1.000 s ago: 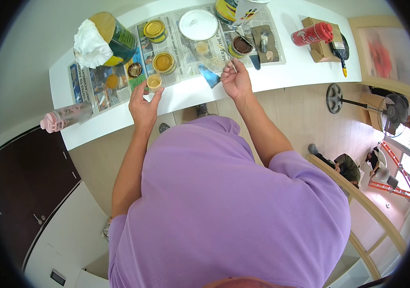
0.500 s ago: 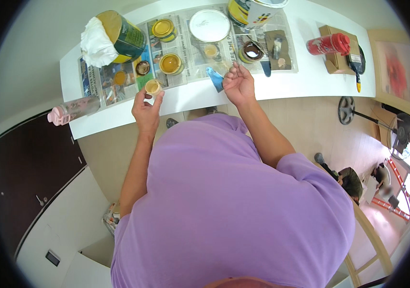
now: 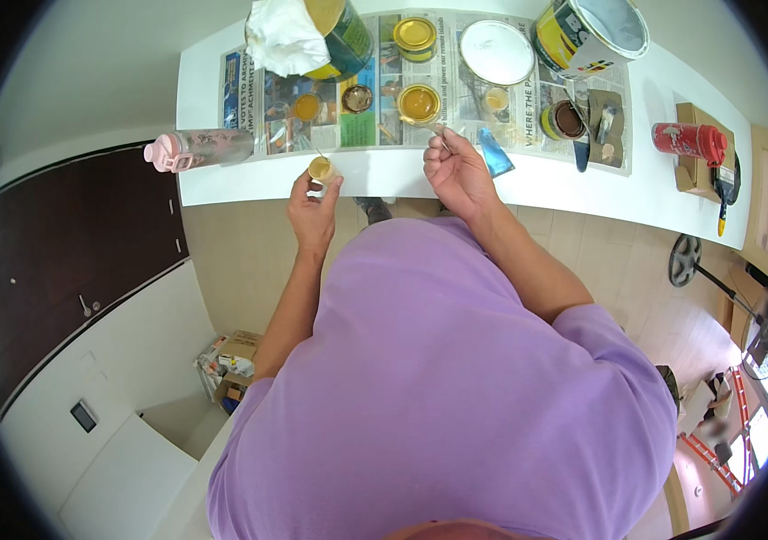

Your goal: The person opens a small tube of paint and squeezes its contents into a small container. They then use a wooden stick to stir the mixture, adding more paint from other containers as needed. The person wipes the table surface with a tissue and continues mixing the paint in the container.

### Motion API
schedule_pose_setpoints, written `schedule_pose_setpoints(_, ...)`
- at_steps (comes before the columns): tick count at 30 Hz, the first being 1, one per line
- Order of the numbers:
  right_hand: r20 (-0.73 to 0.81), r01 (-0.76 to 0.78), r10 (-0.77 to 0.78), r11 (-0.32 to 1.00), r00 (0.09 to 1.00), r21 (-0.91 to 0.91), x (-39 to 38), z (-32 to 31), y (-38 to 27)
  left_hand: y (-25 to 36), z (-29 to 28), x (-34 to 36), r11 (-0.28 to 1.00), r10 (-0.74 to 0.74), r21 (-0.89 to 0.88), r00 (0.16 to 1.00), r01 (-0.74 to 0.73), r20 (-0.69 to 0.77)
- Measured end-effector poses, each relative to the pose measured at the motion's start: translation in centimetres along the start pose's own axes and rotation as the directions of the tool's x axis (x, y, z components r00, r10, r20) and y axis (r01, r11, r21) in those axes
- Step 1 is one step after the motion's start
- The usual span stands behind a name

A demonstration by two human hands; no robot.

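My left hand (image 3: 312, 219) holds a small cup (image 3: 321, 169) of tan paint just off the table's front edge, fingers and thumb round its sides. A thin dark line stands at the cup's rim; I cannot tell what it is. My right hand (image 3: 461, 176) pinches a thin, light stick (image 3: 435, 128), its kind unclear. The stick's far end reaches the near rim of an open tin of ochre paint (image 3: 420, 103). Just right of that hand lies a blue, shiny flat piece (image 3: 494, 153). A brown-topped round lid (image 3: 357, 98) sits left of the ochre tin.
Newspaper under clear plastic covers the white table (image 3: 204, 193). On it stand a yellow-lidded tin (image 3: 415, 38), a white lid (image 3: 497, 52), a dark-brown paint tin (image 3: 564, 120) and two large cans (image 3: 348, 40). A pink-capped bottle (image 3: 204, 148) and a red bottle (image 3: 685, 144) flank them.
The whole view has shifted, with the table things now farther right. Relative to the table, both hands have moved left, the right one from beside the blue piece to the ochre tin.
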State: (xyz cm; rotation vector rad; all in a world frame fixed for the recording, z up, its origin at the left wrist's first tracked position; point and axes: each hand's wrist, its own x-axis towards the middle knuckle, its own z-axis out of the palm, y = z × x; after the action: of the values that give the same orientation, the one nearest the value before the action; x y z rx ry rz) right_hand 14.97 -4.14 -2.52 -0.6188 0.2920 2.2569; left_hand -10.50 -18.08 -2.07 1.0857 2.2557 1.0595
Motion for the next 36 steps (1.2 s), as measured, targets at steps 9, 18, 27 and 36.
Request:
schedule_pose_setpoints(9, -0.211, 0.129, -0.173, 0.969, 0.962, -0.209, 3.5, -2.5, 6.0, -5.0, -4.4, 3.6, 0.996, -0.018, -0.084, 1.000, 0.020, 0.019)
schedule_pose_setpoints(18, -0.219, 0.173, -0.359, 0.794, 0.908, -0.583, 5.3, -0.8, 10.9, -8.8, -6.7, 6.5, 0.981, 0.104, -0.174, 0.989, -0.086, 0.101)
schedule_pose_setpoints(27, -0.202, 0.110, -0.342, 0.708, 0.918, -0.697, 9.3, 0.3, 12.4, -9.6, -8.2, 9.6, 0.982, 0.174, -0.094, 0.979, -0.163, 0.110)
schedule_pose_setpoints(36, -0.234, -0.001, -0.222, 0.725, 0.947, -0.689, 14.4, 3.1, 16.5, -9.8, -8.3, 7.5, 0.989, 0.107, -0.103, 0.994, -0.105, 0.010)
